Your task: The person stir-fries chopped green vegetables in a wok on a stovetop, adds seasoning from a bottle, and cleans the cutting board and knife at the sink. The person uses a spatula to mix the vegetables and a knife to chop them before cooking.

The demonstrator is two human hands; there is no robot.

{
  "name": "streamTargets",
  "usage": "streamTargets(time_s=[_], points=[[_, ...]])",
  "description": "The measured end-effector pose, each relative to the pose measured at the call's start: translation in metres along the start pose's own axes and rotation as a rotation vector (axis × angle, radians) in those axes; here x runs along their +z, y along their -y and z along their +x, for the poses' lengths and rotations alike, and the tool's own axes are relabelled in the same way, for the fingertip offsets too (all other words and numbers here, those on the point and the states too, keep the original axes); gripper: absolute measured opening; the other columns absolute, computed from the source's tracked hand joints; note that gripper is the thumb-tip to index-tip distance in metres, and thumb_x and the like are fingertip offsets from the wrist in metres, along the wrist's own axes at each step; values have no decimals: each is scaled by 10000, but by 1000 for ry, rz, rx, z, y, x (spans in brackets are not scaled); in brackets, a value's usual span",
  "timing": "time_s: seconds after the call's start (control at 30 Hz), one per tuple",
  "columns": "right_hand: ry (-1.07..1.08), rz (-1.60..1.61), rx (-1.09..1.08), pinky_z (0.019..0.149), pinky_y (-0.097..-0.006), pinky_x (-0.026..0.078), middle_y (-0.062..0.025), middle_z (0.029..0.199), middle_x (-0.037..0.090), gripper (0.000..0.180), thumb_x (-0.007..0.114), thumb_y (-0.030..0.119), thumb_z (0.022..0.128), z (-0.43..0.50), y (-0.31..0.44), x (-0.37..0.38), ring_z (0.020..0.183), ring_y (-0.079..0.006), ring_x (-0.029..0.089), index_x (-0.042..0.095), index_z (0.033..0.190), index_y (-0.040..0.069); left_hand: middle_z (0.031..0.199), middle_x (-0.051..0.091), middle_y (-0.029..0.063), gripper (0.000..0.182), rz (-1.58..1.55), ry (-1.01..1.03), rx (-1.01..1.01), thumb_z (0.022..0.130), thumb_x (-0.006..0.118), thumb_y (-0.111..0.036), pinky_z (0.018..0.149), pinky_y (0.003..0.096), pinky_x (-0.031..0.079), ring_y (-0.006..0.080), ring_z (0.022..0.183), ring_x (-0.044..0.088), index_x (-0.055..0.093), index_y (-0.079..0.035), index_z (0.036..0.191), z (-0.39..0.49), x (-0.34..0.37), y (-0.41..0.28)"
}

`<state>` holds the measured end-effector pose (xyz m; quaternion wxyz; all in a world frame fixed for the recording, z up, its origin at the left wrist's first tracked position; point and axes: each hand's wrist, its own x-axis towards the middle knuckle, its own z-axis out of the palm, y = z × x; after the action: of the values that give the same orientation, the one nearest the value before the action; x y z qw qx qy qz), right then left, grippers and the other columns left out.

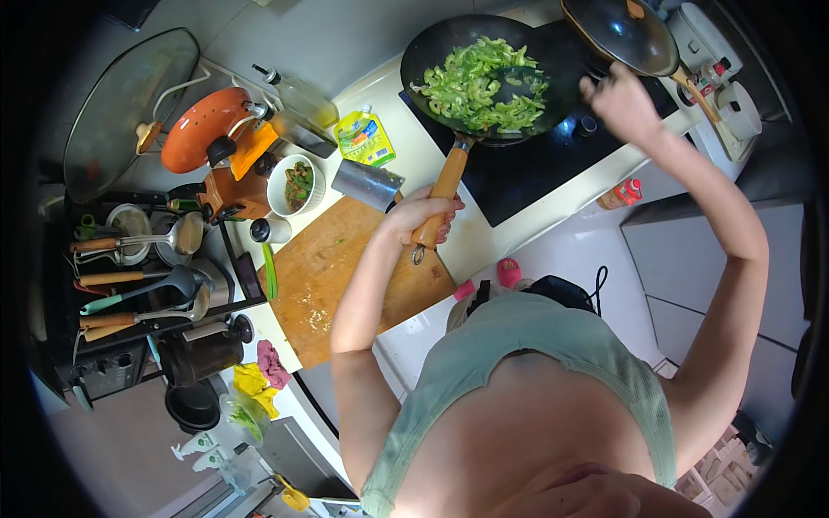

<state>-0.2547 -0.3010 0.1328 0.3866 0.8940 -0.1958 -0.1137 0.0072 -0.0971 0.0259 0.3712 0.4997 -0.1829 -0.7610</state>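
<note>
My left hand grips the wooden handle of a dark wok. The wok stands on the black cooktop and holds sliced green vegetables. My right hand, blurred, is curled beside the wok's right rim. It seems closed on a dark spatula whose translucent-looking blade lies over the vegetables. The spatula's handle is hard to make out against the black cooktop. Just left of my left hand, a cleaver lies at the far edge of a wooden cutting board.
A glass lid stands beyond my right hand. Left of the wok are a yellow pouch, oil bottles, a white bowl of chopped food and a shaker. Ladles crowd the left rack. Cloths lie below it.
</note>
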Motion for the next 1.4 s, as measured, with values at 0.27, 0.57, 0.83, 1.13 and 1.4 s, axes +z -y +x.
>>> streamTargets(time_s=[0.27,0.57,0.83,1.13,1.4], points=[[50,538,450,680,-382,493,-135,779,643,256,629,320,759,37,-100,33,773,-304,622,679,820,76,647,471,46,245,40,-6,-7,750,611,-96,380,271,399,136,421,474,458,-33,931,-3,-2,-3],[164,639,426,696,-365,478,-107,810,634,227,657,299,739,79,-135,29,781,-270,612,667,802,81,590,467,26,240,94,-31,-49,765,625,-129,365,268,383,127,406,469,467,-39,920,-7,2,-12],[441,768,395,557,-343,493,-102,711,647,234,643,278,746,107,-143,92,629,-259,620,668,756,46,577,487,36,214,97,-30,-13,780,614,-120,338,260,374,128,375,470,469,-35,912,-8,2,-18],[58,1404,-15,442,-270,327,-50,473,476,228,622,283,814,113,-89,147,451,-98,434,679,803,63,571,481,34,209,80,-24,-11,775,608,-118,341,261,380,132,386,476,473,-27,907,-8,12,-14],[-269,71,-341,908,-308,310,-61,606,535,361,541,127,740,9,-80,13,633,-169,537,584,1082,18,551,475,40,189,8,-60,6,779,611,-95,326,260,367,142,364,470,480,-48,907,0,25,-1]])
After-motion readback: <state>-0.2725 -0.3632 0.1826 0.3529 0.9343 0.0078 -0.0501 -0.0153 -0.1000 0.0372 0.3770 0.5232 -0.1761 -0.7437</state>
